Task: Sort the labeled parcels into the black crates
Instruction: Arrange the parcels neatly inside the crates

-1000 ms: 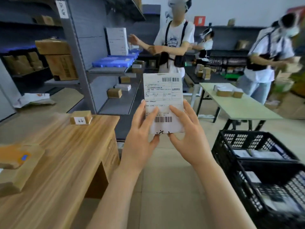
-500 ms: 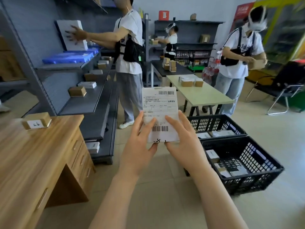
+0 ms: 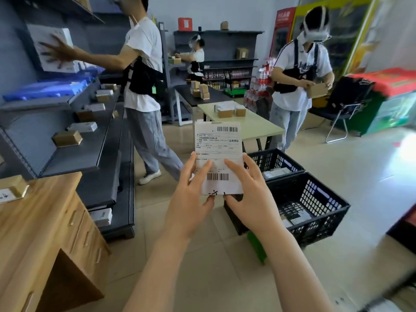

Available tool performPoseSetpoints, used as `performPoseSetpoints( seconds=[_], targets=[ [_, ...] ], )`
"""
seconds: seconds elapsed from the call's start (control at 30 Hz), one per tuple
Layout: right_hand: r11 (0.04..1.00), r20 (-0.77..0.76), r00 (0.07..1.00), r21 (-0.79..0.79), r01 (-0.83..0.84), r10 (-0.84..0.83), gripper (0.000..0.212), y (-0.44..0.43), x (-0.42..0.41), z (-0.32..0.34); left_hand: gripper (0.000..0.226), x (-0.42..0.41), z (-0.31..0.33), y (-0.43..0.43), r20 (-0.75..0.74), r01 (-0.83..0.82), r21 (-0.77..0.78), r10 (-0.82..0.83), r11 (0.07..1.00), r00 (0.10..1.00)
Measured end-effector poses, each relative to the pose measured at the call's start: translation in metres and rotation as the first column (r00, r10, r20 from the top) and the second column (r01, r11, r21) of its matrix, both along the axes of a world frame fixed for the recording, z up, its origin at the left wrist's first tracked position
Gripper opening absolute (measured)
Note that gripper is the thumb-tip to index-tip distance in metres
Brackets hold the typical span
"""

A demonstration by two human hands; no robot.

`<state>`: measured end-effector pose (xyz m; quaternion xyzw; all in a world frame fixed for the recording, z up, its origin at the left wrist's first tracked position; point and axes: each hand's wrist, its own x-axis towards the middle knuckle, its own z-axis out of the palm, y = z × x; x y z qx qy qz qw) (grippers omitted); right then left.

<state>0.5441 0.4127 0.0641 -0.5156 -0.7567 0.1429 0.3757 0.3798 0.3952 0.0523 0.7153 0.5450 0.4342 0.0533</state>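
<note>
While both hands hold it up in front of the camera, the labeled parcel (image 3: 218, 154) stands upright in the air, above the tiled floor (image 3: 202, 278) and just left of the two black crates. The left hand (image 3: 191, 203) and the right hand (image 3: 252, 199) grip its lower part, fingers spread over the printed label and thumbs at the bottom edge.

The near crate (image 3: 315, 212) sits on the floor with flat packets in it. The far crate (image 3: 276, 158) touches it from behind and also holds packets. A green object (image 3: 256, 246) lies on the floor beside the near crate.

At the left a wooden bench (image 3: 33, 221) with drawers carries a small brown box (image 3: 13, 188) at its far edge. Behind it grey shelves (image 3: 74, 158) bear scattered brown and white boxes.

A person in a white shirt (image 3: 144, 86) reaches to a white box on an upper shelf. Beyond the parcel a pale bench (image 3: 254, 127) holds a few boxes. To its right another person (image 3: 297, 86) holds a brown box, near a black chair (image 3: 346, 104). A third person (image 3: 197, 61) stands at the back shelving.
</note>
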Motion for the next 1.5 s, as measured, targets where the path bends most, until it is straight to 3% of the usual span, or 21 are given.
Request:
performPoseSetpoints(
  seconds=[0.87,1.17,1.5],
  targets=[
    [0.944,-0.063,0.942,-0.044,0.328,-0.330,0.077,-0.089,-0.096,-0.028,0.075,-0.092,-0.017,-0.038,-0.017,0.340,-0.046,-0.341,0.939,0.940],
    [0.852,-0.055,0.850,-0.019,0.523,-0.523,0.077,-0.150,-0.074,-0.030,0.074,-0.053,-0.023,-0.069,0.091,0.518,-0.061,-0.512,0.853,0.854],
    [0.714,-0.028,0.714,0.022,0.700,-0.699,0.076,-0.230,-0.009,-0.024,0.071,0.029,-0.018,-0.118,0.116,0.724,-0.063,-0.715,0.687,0.689]
  ],
)
